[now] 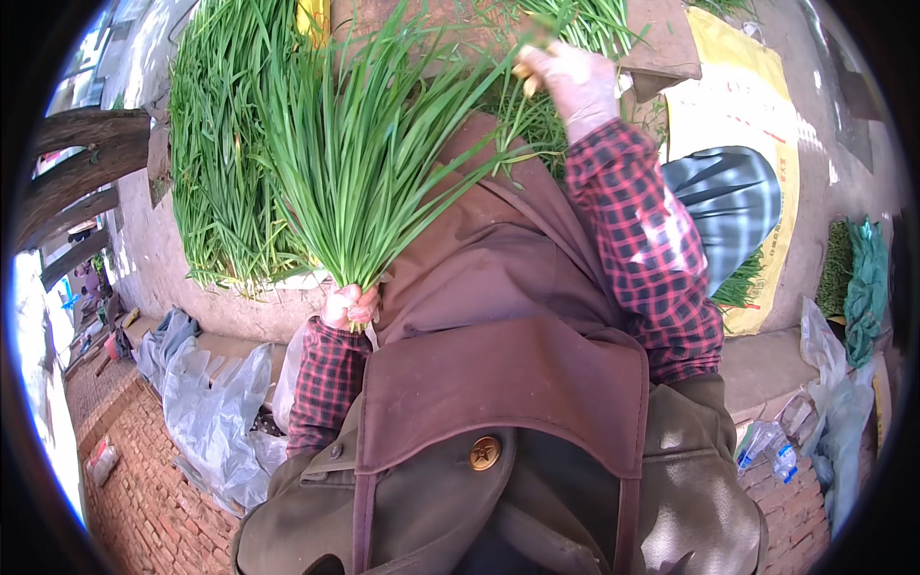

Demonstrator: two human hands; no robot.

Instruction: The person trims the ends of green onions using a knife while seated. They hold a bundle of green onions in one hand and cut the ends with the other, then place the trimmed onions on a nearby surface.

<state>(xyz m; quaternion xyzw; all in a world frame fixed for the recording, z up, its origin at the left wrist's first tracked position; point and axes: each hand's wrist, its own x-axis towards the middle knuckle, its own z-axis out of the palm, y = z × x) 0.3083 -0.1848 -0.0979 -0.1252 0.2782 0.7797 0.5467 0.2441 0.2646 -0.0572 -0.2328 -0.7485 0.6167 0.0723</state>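
Observation:
My left hand (350, 305) is closed around the stem ends of a bunch of garlic chives (359, 180). The long green blades fan out away from me, over the brown apron (489, 259) on my lap. Beyond the right side of the fan is my right hand (575, 83), with yellowish covers on its fingertips. Blurred green lies at those fingers, and whether they grip any blades cannot be told. Loose trimmed blades (528, 122) lie below that hand. A large heap of chives (223, 158) stretches along the left of the bunch.
More chives (589, 25) rest on a low wooden board (665, 47) at the far side. A yellow-and-white woven sack (733, 93) is spread on the right. Clear plastic bags (215, 417) lie at left, near wooden trunks (93, 151). Plastic bottles (773, 449) sit at lower right.

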